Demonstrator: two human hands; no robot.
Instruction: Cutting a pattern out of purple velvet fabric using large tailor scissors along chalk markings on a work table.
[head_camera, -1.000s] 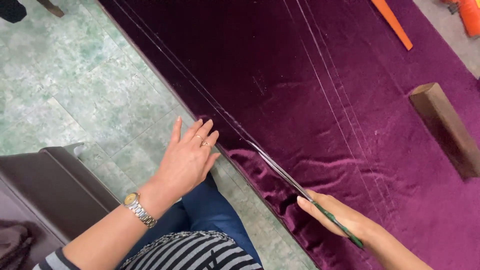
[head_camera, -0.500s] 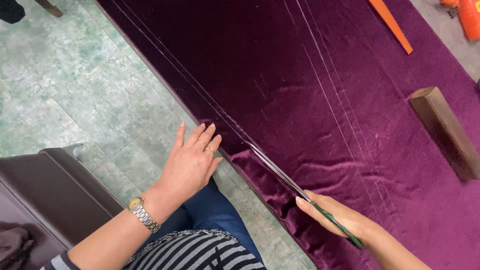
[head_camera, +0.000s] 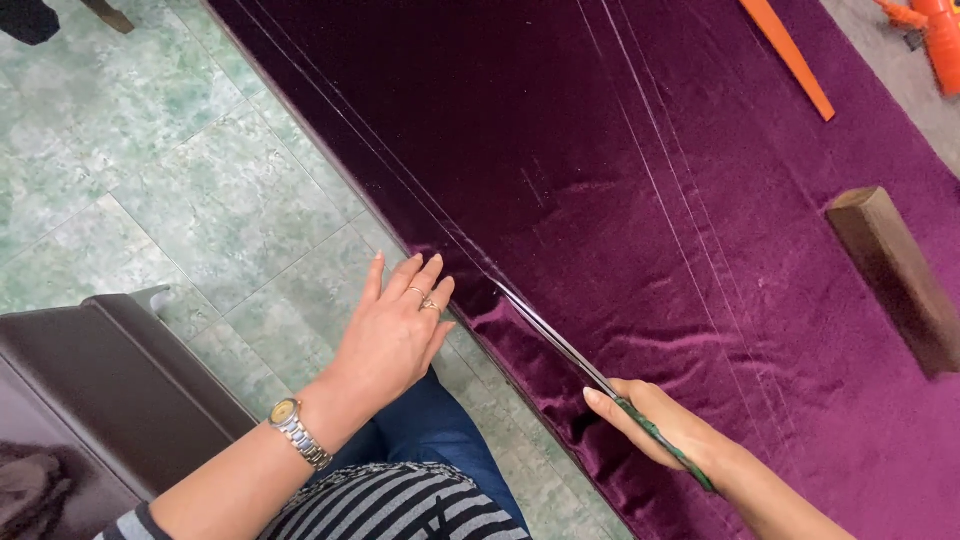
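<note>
Scissors: long thin blades, green handle, gripped in the clenched right hand. Blades lie low along the near edge of the purple velvet cloth, tips toward the left hand.

Left hand: released, fingers spread flat, nothing held. It sits just left of the scissors' tips, at the cloth edge; whether it presses the cloth or hovers cannot be told. A ring is seen on one finger, a metal wristwatch on the wrist.

Risks, as judged:
- Left fingers are close to the blade tips; a long stroke could nick them.
- Cloth is rippled and bunched right of the scissors, near the right hand. Uneven tension there could pull the cut off the faint chalk lines marked along the cloth.
- Velvet pile may slip under the blades, so a ragged edge is possible.

Further from the scissors: a brown wooden block lies on the cloth well to the right, an orange strip far up and right. Green tiled floor is to the left, a dark brown seat lower left.
</note>
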